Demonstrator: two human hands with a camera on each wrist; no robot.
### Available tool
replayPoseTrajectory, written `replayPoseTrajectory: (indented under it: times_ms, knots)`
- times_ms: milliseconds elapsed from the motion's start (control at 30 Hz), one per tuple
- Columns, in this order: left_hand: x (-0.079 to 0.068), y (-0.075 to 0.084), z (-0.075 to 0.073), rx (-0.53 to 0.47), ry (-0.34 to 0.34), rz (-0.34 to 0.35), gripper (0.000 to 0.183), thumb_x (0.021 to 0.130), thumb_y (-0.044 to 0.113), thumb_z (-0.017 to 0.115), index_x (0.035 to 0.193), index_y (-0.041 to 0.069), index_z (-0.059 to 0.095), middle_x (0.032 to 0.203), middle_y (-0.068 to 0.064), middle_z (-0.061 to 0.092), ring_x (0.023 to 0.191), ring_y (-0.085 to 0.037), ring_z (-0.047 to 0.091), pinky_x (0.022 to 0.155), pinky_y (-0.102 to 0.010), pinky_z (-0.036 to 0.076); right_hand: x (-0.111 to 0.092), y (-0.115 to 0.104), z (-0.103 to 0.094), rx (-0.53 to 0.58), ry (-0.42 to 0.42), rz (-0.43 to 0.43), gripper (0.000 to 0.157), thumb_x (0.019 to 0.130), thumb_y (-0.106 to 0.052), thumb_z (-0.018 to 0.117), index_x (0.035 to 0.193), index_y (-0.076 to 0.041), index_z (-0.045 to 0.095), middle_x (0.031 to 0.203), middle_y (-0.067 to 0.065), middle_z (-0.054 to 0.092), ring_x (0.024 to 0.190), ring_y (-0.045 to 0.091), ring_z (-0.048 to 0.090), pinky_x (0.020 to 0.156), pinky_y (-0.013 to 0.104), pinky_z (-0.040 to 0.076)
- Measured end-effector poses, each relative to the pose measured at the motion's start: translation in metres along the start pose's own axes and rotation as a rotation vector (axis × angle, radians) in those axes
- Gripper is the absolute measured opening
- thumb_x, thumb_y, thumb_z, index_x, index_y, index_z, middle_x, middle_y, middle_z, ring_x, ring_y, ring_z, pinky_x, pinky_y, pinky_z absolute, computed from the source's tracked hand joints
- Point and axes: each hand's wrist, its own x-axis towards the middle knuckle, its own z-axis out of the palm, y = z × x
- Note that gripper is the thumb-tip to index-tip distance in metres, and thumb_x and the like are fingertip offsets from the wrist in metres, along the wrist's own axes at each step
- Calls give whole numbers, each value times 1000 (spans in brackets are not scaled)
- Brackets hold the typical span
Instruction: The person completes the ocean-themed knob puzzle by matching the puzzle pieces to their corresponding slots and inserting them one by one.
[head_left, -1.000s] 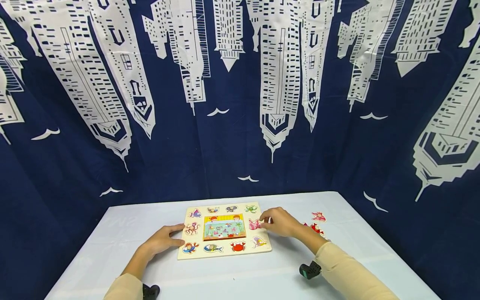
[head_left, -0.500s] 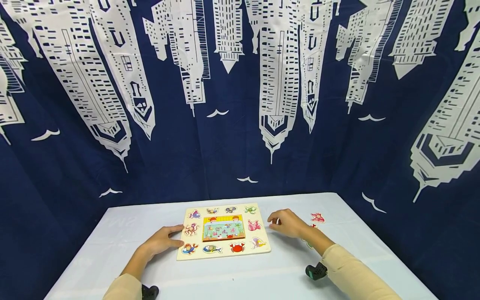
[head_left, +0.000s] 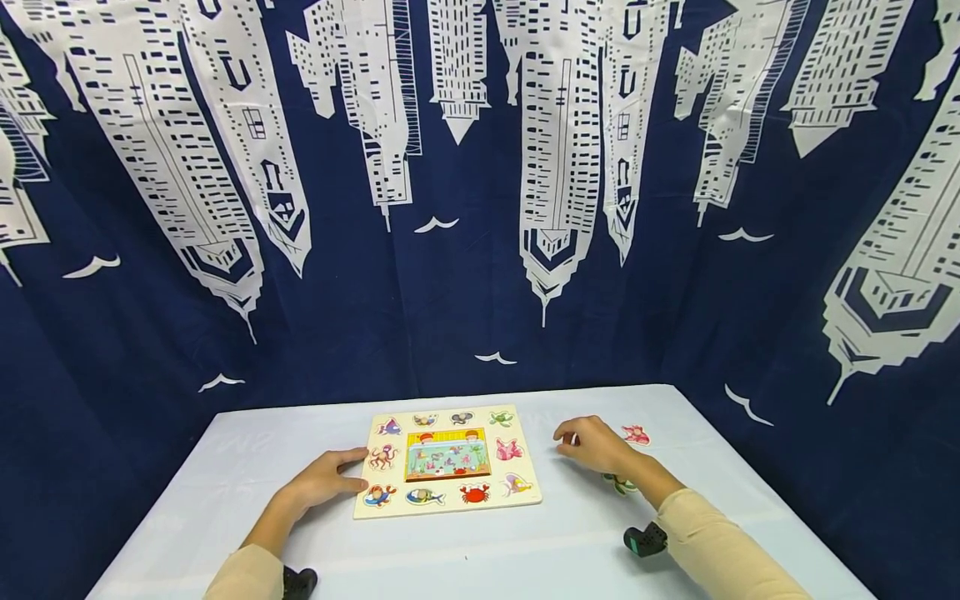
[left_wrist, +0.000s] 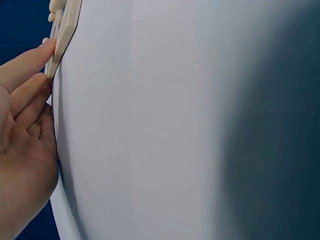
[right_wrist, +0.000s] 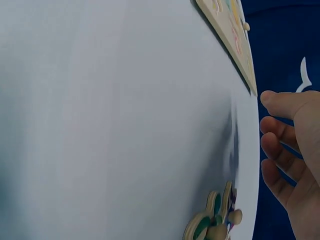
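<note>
A wooden peg puzzle board (head_left: 448, 510) with sea-creature shapes round an aquarium picture lies on the white table. My left hand (head_left: 324, 481) rests at its left edge, thumb and forefinger spread and touching the side; the left wrist view shows these fingers (left_wrist: 31, 62) against the board's edge. My right hand (head_left: 592, 443) hovers to the right of the board, fingers loosely bent, holding nothing. Nearest to it are a pink puzzle piece (head_left: 637, 435) and a green puzzle piece (head_left: 619, 483), the latter partly hidden by the forearm. Wooden knobs on pieces (right_wrist: 217, 232) show in the right wrist view.
The table (head_left: 420, 558) is covered in white cloth. A dark blue curtain (head_left: 450, 308) with white upside-down buildings hangs behind it. Black wrist devices (head_left: 645, 540) sit under both forearms. Some shapes on the board, such as the whale (head_left: 425, 497), carry knobs.
My right hand has moved right, from the pink shape on the board to beside the loose pieces. The green piece has come into view under the forearm. My left hand stays put.
</note>
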Motion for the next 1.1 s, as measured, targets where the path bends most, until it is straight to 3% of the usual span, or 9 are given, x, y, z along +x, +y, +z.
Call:
replayPoseTrajectory:
  times_ms: [433, 767, 1100]
  knots:
    - [0, 1, 2, 19, 4, 33, 65, 84, 14, 86, 142, -1, 60, 153, -25, 47, 145, -51, 32, 117, -67, 23, -17, 29, -16, 3, 70, 109, 13, 92, -7, 76, 103, -1, 76, 82, -7, 67, 71, 9, 56, 64, 29, 50]
    - [-2, 7, 2, 89, 17, 31, 61, 85, 14, 85, 140, -1, 62, 151, -26, 49, 143, -51, 35, 116, -67, 26, -35, 47, -18, 28, 47, 211, 13, 92, -9, 76, 102, -2, 76, 80, -8, 64, 72, 12, 58, 68, 33, 51]
    - [1, 6, 2, 169, 35, 138, 52, 84, 10, 84, 131, -3, 68, 146, -25, 54, 140, -51, 41, 115, -64, 31, -46, 53, -16, 35, 18, 202, 7, 88, -13, 81, 93, -11, 77, 83, -10, 67, 75, 10, 58, 69, 33, 52]
